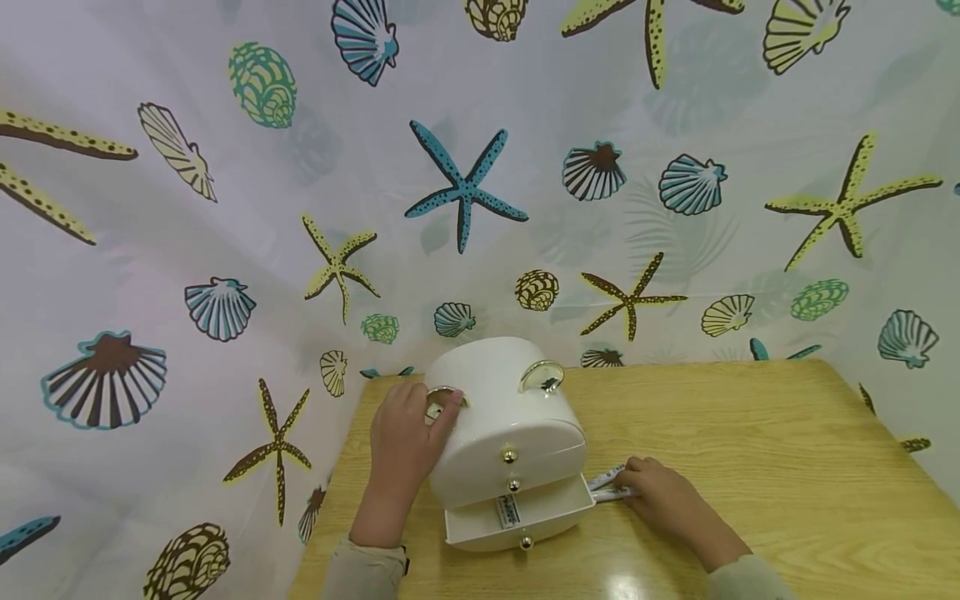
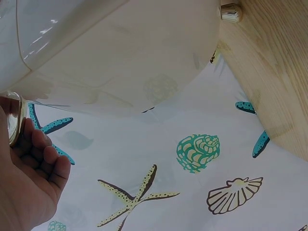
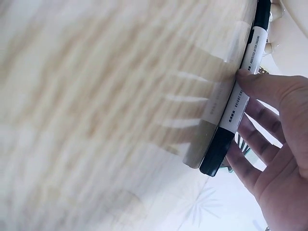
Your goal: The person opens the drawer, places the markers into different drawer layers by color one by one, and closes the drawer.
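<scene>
A white rounded drawer box (image 1: 487, 387) stands on the wooden table, its bottom drawer (image 1: 457, 527) pulled out. My left hand (image 1: 405, 429) grips the gold ring handle (image 2: 23, 118) on the box's left side, fingers curled at it. To the right of the drawer, my right hand (image 1: 660, 492) pinches a white marker (image 3: 245, 77) with black ends, thumb on its barrel. The marker lies low along the glossy tabletop, which mirrors it. Two pale strips show by these fingers in the head view; whether both are markers I cannot tell.
A printed label or packet (image 1: 507, 511) lies in the open drawer. Gold knobs (image 1: 510, 457) stick out from the drawer fronts, and a second gold ring handle (image 1: 542, 375) sits at the right. A sheet printed with shells and starfish (image 1: 465, 187) hangs behind the table (image 1: 750, 433).
</scene>
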A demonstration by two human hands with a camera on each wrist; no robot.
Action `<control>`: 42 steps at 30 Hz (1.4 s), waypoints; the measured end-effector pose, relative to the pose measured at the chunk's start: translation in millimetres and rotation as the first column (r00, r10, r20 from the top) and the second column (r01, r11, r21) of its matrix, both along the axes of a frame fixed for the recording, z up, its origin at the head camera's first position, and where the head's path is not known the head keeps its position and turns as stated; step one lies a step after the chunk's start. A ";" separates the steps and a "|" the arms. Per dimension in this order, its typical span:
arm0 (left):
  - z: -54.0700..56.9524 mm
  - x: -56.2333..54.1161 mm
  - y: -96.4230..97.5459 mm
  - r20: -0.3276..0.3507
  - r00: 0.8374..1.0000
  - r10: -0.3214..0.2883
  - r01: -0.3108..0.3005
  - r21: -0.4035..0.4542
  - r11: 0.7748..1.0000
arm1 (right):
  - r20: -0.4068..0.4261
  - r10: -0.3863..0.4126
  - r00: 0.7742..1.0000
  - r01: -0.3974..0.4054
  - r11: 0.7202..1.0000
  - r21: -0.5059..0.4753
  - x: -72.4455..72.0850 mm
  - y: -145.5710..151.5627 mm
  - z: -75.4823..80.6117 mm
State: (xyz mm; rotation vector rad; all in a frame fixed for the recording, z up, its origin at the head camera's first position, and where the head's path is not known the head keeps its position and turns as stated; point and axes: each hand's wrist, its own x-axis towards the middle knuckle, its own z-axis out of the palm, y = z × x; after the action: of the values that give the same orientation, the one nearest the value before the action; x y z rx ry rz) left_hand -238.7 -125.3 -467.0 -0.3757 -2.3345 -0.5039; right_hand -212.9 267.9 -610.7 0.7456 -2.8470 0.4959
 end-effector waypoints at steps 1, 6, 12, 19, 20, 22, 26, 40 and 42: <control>0.1 0.0 0.0 -0.001 1.000 0.001 -0.001 0.001 1.000 | 0.000 0.001 1.000 -0.001 1.000 0.002 0.2 0.0 0.3; 1.0 0.4 0.6 0.003 1.000 -0.003 0.003 0.005 1.000 | -0.007 0.001 1.000 -0.001 1.000 0.010 0.7 0.2 1.2; 0.9 0.3 0.6 0.010 1.000 -0.001 0.001 0.005 1.000 | -0.005 -0.003 1.000 0.003 1.000 0.021 3.4 -0.3 5.2; -0.1 0.1 -0.2 0.008 1.000 0.005 -0.005 -0.001 1.000 | -0.037 -0.013 0.999 0.015 0.999 0.031 4.2 1.0 8.1; 0.0 0.1 -0.1 0.006 1.000 0.004 -0.004 0.000 1.000 | -0.038 -0.016 0.999 0.017 0.999 0.033 3.9 1.6 7.7; 0.4 0.2 -0.1 0.001 1.000 0.001 -0.001 0.002 1.000 | -0.038 -0.018 0.999 0.019 0.999 0.034 3.5 3.0 7.9; 0.8 0.6 0.1 -0.010 1.000 -0.003 0.003 0.002 1.000 | -0.043 -0.015 0.999 0.016 0.999 0.032 3.6 5.0 10.5; 1.9 1.4 0.8 0.009 1.000 -0.002 0.002 0.009 1.000 | -0.104 -0.023 0.994 0.023 1.000 -0.004 15.8 3.1 32.0; 2.2 1.6 1.2 0.009 1.000 -0.001 0.001 0.012 1.000 | -0.106 -0.030 0.994 0.029 1.000 -0.012 18.1 2.6 35.5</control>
State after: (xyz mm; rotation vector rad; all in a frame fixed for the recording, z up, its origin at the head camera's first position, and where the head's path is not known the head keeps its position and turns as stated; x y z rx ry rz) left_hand -237.1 -124.1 -464.8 -0.3696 -2.3396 -0.5204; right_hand -194.8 270.4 -575.2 0.7057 -2.7507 0.4517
